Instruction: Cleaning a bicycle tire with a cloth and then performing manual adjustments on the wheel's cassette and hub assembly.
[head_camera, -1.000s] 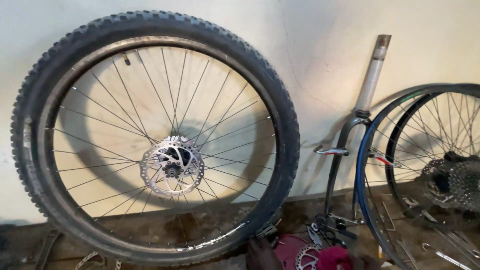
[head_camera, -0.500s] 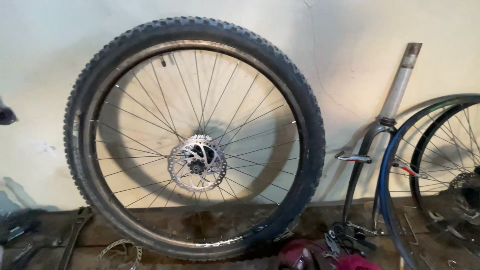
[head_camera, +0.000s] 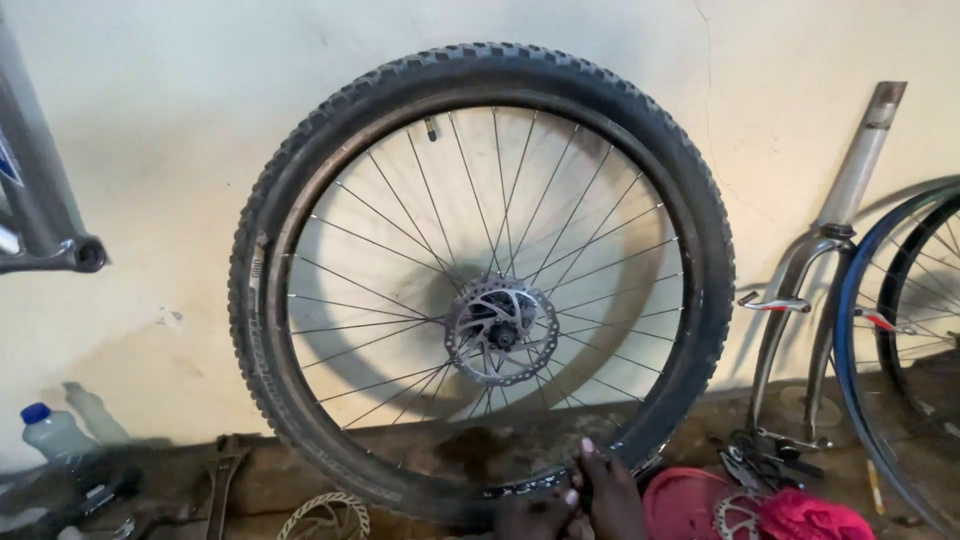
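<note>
Knobby-tyred mtn bike wheel (head_camera: 480, 280) leans upright vs wall, disc rotor (head_camera: 500, 330) at hub. One hand (head_camera: 600, 495) at approx 6 o'clock of rim, fingers (head_camera: 585, 455) curled onto tyre btm; which hand, can't tell, grip mostly cut off. Judgement: steady wheel low, keep fingers off spokes & rotor. Fork (head_camera: 820, 270) at 3 o'clock.

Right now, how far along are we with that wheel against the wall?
Looks done: the knobby tyre sits on the rim all the way round, and the disc rotor is on the hub. In hand: one hand touches the bottom of the wheel; which hand, and whether it grips, I cannot tell. Left: the wheel leans on the wall, in no frame; a fork and a loose rotor lie unused nearby.
</note>
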